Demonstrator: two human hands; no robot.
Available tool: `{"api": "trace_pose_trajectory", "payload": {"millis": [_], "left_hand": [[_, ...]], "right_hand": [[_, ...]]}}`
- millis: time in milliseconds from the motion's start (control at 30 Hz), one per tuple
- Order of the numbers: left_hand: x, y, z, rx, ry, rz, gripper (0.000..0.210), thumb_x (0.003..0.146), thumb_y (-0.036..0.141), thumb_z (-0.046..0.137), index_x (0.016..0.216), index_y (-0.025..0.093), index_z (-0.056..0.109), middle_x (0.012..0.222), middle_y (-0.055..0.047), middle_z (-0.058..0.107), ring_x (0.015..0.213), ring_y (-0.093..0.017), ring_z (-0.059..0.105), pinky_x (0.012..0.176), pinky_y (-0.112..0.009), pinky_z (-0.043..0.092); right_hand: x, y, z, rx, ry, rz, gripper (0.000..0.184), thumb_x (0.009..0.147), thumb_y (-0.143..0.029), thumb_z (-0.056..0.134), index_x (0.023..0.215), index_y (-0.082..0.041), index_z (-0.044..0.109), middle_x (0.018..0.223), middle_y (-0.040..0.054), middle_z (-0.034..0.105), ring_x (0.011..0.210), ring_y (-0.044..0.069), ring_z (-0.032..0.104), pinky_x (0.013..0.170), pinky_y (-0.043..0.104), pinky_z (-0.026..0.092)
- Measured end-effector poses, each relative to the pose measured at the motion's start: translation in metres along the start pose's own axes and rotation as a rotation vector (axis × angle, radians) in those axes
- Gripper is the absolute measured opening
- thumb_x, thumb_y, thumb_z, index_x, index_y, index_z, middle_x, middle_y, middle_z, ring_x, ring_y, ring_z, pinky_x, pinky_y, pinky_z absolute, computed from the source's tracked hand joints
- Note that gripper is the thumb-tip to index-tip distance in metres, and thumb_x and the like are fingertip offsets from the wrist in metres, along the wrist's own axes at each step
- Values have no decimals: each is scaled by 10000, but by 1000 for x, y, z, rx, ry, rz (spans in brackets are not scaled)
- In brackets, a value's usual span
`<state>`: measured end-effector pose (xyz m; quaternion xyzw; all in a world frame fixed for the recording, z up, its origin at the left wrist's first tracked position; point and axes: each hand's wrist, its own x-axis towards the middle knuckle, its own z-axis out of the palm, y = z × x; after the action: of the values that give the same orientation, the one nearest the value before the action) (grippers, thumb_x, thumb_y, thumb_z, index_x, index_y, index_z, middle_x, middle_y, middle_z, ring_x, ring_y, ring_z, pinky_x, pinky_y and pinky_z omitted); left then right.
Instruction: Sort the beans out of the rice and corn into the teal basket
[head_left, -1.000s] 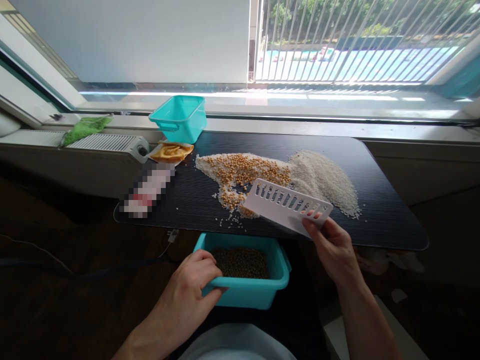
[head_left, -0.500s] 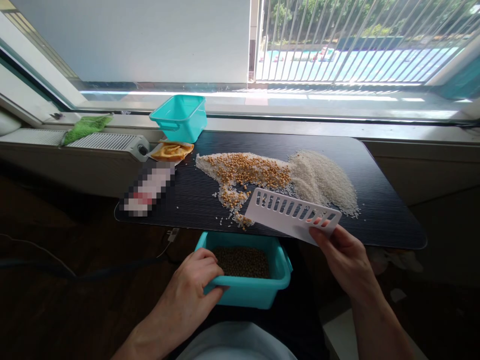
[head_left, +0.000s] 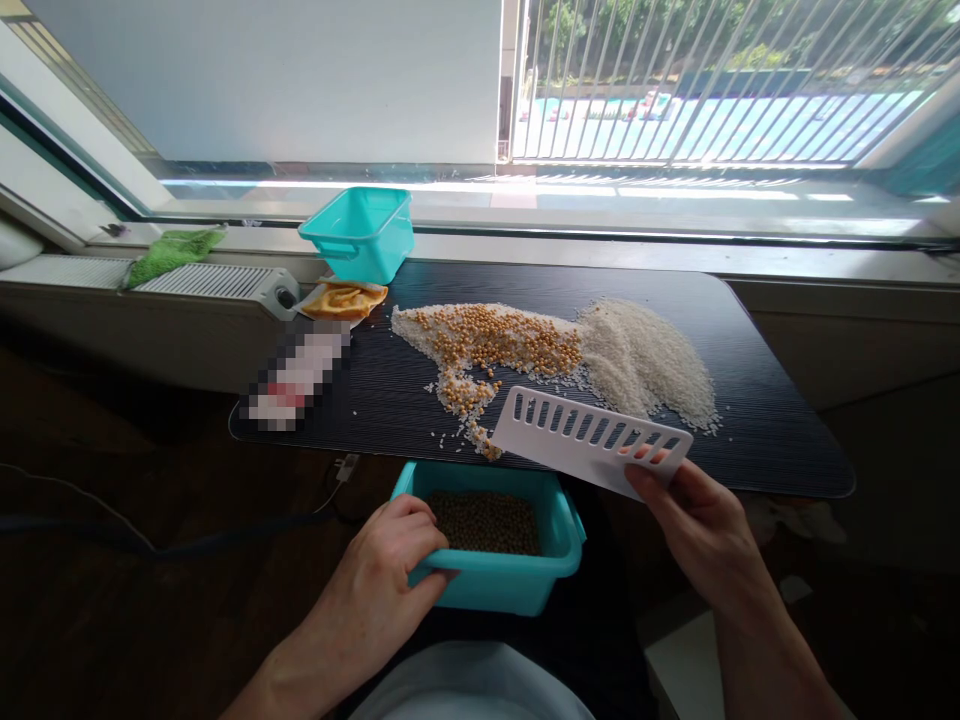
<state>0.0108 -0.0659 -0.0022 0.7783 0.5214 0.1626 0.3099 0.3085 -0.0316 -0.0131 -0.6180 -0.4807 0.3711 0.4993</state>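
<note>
Gripped at its near left rim by my left hand (head_left: 394, 550) is a turquoise plastic bin (head_left: 502, 585), held below the table's front edge. Small brownish round grains, like peas (head_left: 487, 522), cover its bottom. My right hand (head_left: 697, 515) pinches the right end of a flat white slotted plastic strip (head_left: 577, 445), which is tilted over the front of the table. Beyond the strip lie yellow peas (head_left: 495, 338) mixed over white rice. A pile of plain rice (head_left: 652, 350) adjoins them on the right. A thin trail of peas and rice reaches toward the strip's left end.
The dark table (head_left: 772, 430) stands against the window sill. At its back left is a second turquoise bin (head_left: 360, 235), beside a folded orange cloth (head_left: 343, 300) and a blurred-out pale item (head_left: 300, 380). A green cloth (head_left: 172, 255) lies on the radiator (head_left: 225, 285).
My right hand and the slotted strip have shifted slightly right and toward me. My left hand and the bin it grips stay nearly still.
</note>
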Motion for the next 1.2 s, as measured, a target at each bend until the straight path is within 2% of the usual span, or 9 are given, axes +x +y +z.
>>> {"api": "trace_pose_trajectory", "payload": {"millis": [533,700,1000,1200], "left_hand": [[1,-1,0,31,7,8,171,754,30,576,711,169,666,799,-48,701,901,-232,629,800,-354,542],[0,-1,0,48,11,17,185,753,34,561,723,180,670,811,-45,704,908,-228,633,805,-346,543],[1,1,-2,31,3,7,186,747,8,582,718,173,664,812,-49,706,913,-234,632,813,-353,539],[1,1,-2,24,-2,8,180,753,3,582,729,156,672,823,-60,702,888,-227,628,803,-353,538]], "right_hand": [[-5,-8,6,-34,-81,-61,288,730,-484,765,874,-236,793,869,43,790,838,225,733,789,297,595],[-5,-10,4,-42,-46,-42,291,715,-474,777,877,-233,791,881,41,792,846,236,735,802,317,596],[-6,-12,5,-45,-59,-48,297,716,-487,772,867,-233,792,867,41,789,837,239,731,789,318,596],[-8,-12,4,-68,-127,-73,274,753,-476,742,877,-237,793,850,35,787,803,228,732,756,295,601]]}}
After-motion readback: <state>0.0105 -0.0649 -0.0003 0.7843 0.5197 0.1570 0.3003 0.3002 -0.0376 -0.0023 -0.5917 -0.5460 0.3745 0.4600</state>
